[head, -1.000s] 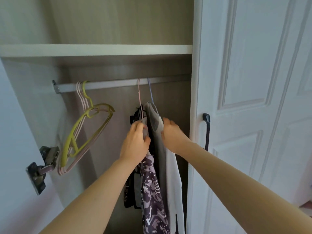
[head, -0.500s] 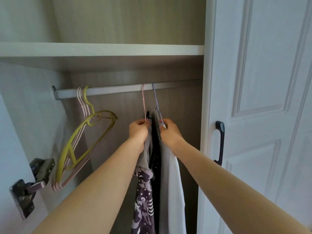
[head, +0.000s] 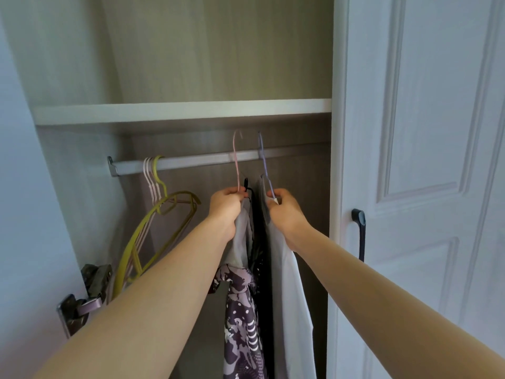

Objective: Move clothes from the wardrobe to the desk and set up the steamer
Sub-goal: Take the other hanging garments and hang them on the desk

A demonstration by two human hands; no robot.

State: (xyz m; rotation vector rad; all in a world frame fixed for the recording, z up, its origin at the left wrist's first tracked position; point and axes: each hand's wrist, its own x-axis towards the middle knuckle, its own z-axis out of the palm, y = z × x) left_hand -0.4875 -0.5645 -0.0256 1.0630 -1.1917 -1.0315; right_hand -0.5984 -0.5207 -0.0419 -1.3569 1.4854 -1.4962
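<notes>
Inside the open wardrobe a grey rail (head: 191, 162) runs under a shelf. My left hand (head: 225, 207) grips the neck of a pink hanger (head: 236, 160) carrying a grey top and a purple patterned garment (head: 241, 324). My right hand (head: 287, 212) grips the neck of a lilac hanger (head: 263, 160) with a white garment (head: 289, 310). Both hooks stand raised above the rail. A dark garment (head: 258, 242) hangs between the two. No steamer or desk is in view.
Empty yellow and pink hangers (head: 153, 214) hang at the rail's left end. The white shelf (head: 177, 112) sits close above the rail. The shut right door (head: 423, 187) has a dark handle (head: 360, 233). A metal hinge (head: 82, 299) juts out at the lower left.
Both hands slid up from the clothes' shoulders to the hanger necks and lifted them, so the hooks now stand above the rail. The view tilted upward.
</notes>
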